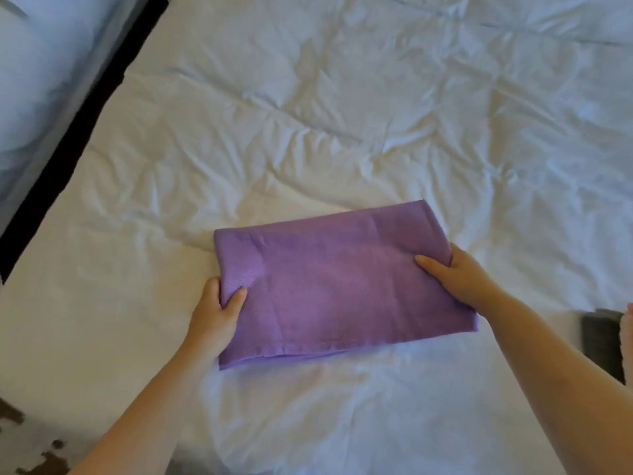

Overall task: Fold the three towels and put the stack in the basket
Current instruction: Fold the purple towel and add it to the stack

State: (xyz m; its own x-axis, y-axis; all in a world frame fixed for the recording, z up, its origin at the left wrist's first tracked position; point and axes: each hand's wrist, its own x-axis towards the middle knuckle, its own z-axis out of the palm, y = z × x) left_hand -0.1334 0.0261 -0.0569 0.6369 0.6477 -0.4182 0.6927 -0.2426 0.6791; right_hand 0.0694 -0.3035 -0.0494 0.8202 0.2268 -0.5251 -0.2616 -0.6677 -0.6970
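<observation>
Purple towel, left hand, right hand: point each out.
purple towel (337,286), head view, top face.
left hand (215,315), head view, its back.
right hand (459,277), head view, its back.

This is a bedroom. A bed fills nearly the whole view, seen from above and close by. It is covered by a white duvet, creased all over, with soft puffed folds and stitched dimples. At the upper left lies a pale pillow. A dark band runs slantwise between the pillow and the duvet; it may be part of the bed frame, though that corner is too blurred to tell. In the lower left corner, past the duvet's edge, shows a white patch with brown blotches.
</observation>
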